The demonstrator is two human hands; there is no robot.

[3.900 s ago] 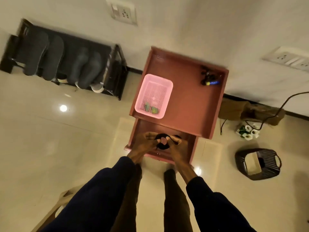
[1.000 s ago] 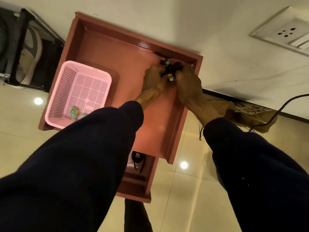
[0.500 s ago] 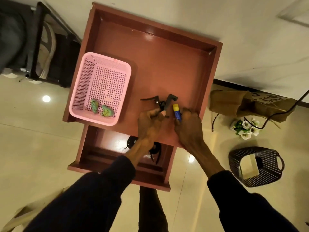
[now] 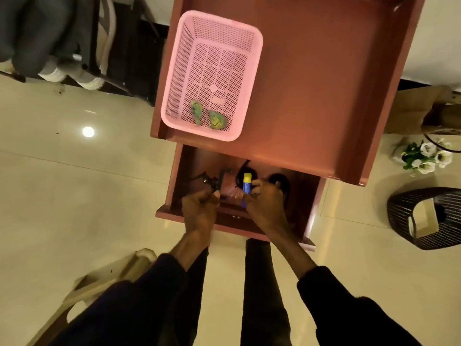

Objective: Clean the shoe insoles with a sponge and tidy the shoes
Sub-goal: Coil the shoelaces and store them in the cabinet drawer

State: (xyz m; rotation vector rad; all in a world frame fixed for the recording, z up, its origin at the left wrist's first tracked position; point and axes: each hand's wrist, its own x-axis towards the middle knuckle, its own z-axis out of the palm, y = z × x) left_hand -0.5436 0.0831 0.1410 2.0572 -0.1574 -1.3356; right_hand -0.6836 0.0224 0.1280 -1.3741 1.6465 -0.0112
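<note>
Both hands work side by side over the open drawer [image 4: 177,176] of a reddish-brown wooden cabinet. The left hand [image 4: 199,211] has its fingers curled round the near end of a black angled metal tool [image 4: 219,181]. The right hand [image 4: 264,206] pinches a blue and yellow cylindrical tube [image 4: 247,184], which stands up from its fingers just beside the tool. Directly beneath the two grips runs the drawer's front edge. Just beyond them the front edge of the cabinet top [image 4: 311,96] overhangs the back of the drawer, so the tips of the tool and the tube sit close under it. A round black object [image 4: 280,179] lies in the drawer immediately right of the right hand, hemmed in by the drawer's right wall. Further beyond the left hand a pink perforated plastic basket [image 4: 202,132] sits against the top's left rim, with two small green scrubbing pieces [image 4: 217,119] in its near corner. Right of the basket the top is bare up to its raised rim. Far left of the grips, grey shoes with pale soles [image 4: 62,41] rest on a black metal rack [image 4: 139,58]. Glossy cream floor tiles [image 4: 74,196] spread wide to the left, and a dark woven basket [image 4: 404,216] stands on them well to the right.
</note>
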